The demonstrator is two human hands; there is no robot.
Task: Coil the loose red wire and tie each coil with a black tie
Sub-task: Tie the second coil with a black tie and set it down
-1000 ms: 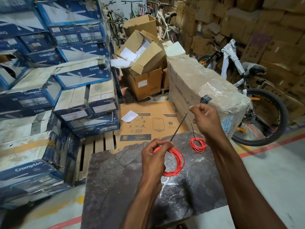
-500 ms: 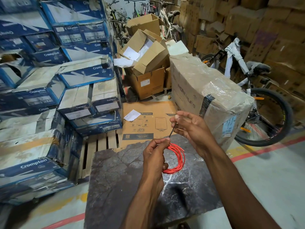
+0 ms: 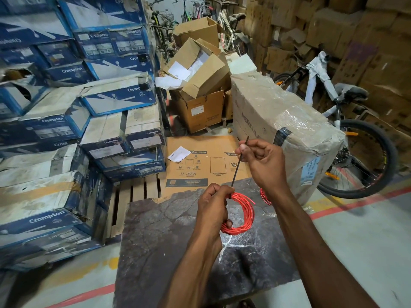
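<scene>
The left hand [image 3: 212, 210] is clenched on the red coil [image 3: 241, 215], pinching its turns together at the top where the black tie [image 3: 239, 162] meets them. The coil hangs from that hand just above the far half of the stone slab [image 3: 160, 236]. The right hand [image 3: 262, 162], above and beyond the coil, grasps the upper part of the tie between thumb and fingers; the tie runs straight and taut from this hand down to the left-hand pinch, its tip projecting past the right thumb.

Step in hand, as judged: cinching the tie around the gathered turns.
- Keep the left pinch firm so that no turn slips out of the bundle while the tie is drawn.
- Pull along the line of the tie, away from the coil. A sideways pull would likely skew the loop or spread the turns.
- Confirm that the tie encloses every turn. This point is hidden under the left fingers, so whether the tie is already looped or locked cannot be told.
- One short wire end stands out near the top of the coil; tuck it in if it lies outside the loop.

Count:
- Coils: two. One in hand; a second coil [image 3: 264, 195] lies on the slab at its far edge, mostly hidden behind the right forearm.
- Ties: one visible.
- Loose uncoiled wire: none in view.
</scene>
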